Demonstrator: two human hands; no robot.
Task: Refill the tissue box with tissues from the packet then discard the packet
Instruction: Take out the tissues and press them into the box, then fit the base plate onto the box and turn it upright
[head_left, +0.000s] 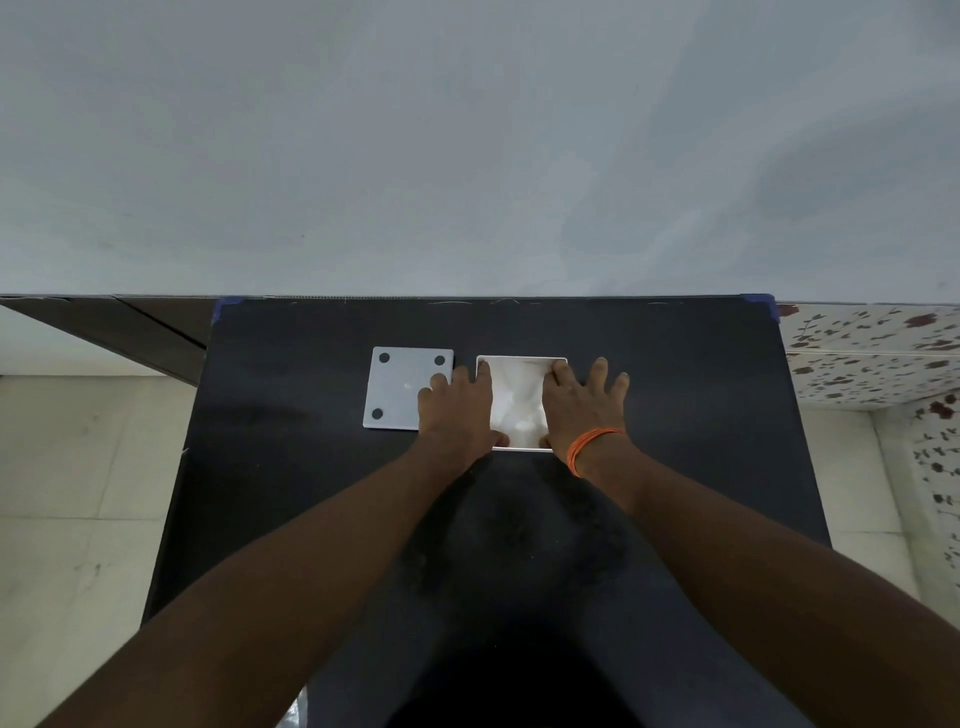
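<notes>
Head view: left hand (460, 410) and right hand (579, 402), both flat and open, press tissues (517, 402) into the open box (522, 358) on the desk (291, 467), base panel (402, 387) just beside; next, refit it; packet unseen.

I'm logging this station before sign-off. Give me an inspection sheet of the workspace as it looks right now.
Surface: black table, dusty smudges near its middle.
Job's things: white tissue box open, tissues inside; its grey lid lies beside it, four dark pads up. Packet: nothing seen.
Clutter: nothing seen.
Hands: left hand and right hand press on the tissues, fingers spread.
Cables: nothing seen.
Surroundings: grey wall, tiled floor, orange wrist thread.
</notes>
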